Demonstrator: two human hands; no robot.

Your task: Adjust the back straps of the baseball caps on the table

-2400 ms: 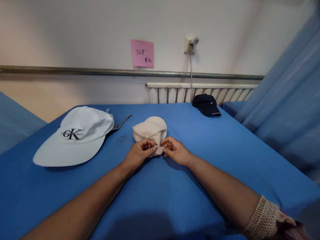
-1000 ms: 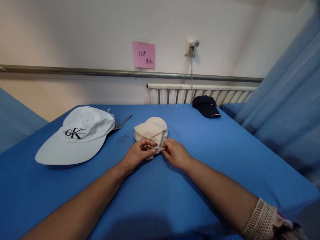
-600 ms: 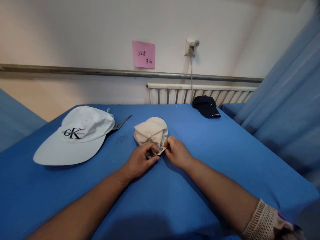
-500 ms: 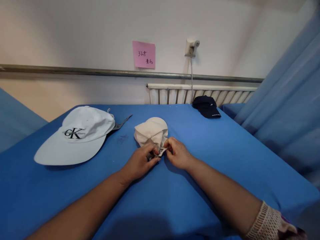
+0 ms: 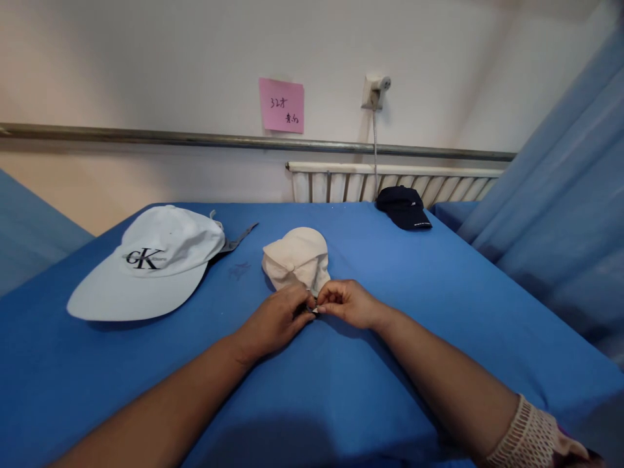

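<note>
A beige cap (image 5: 298, 255) lies on the blue-covered table (image 5: 312, 383), its back strap toward me. My left hand (image 5: 279, 320) is closed on the near edge of the cap at the strap, thumb and fingers pinching it. My right hand (image 5: 348, 303) pinches the strap's end between thumb and forefinger, right beside the left fingertips. The fingers hide most of the strap and its fastening.
To the left sits a large white cap (image 5: 156, 260) with black letters and a loose strap. A small dark cap (image 5: 403, 207) lies at the back right. Behind are a radiator (image 5: 341, 185), a metal rail (image 5: 195, 140) and a blue curtain (image 5: 550, 195).
My right hand has moved slightly down and left, closer to my left fingertips, with the strap end in its pinch. The left hand has shifted only a little.
</note>
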